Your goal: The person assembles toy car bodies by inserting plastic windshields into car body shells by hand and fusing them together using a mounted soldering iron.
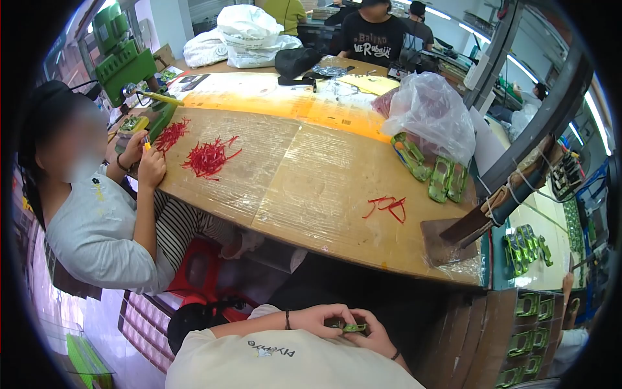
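Green piece [354, 328] sits close in front of the cream shirt [304, 363], grasped by the fingers of both the left hand [322, 319] and the right hand [374, 336] (each wrist wears a dark band), nearer the body than the worktable [324, 175].
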The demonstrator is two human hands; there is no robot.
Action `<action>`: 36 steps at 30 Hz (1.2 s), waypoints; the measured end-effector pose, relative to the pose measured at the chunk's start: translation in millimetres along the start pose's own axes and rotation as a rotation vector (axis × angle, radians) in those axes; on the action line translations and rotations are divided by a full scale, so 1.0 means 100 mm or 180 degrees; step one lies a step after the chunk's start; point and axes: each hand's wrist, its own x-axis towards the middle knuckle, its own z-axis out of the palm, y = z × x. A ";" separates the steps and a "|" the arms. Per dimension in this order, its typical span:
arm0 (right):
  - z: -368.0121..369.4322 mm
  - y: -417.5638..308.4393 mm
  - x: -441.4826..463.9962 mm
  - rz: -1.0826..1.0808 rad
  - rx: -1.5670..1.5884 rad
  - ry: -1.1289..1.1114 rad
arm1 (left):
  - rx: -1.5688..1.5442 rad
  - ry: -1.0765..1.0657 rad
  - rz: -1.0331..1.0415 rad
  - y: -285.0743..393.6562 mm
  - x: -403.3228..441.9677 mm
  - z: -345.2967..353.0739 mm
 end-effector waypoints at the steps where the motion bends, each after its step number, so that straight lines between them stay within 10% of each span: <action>1: -0.02 0.02 0.01 -0.0060 -0.0143 -0.0110 | 0.0005 -0.0015 0.0059 0.01 -0.02 -0.01; 36: 0.05 0.31 0.26 0.0160 -0.0406 -0.0169 | 0.1199 -0.0208 -0.0722 0.07 -0.02 -0.19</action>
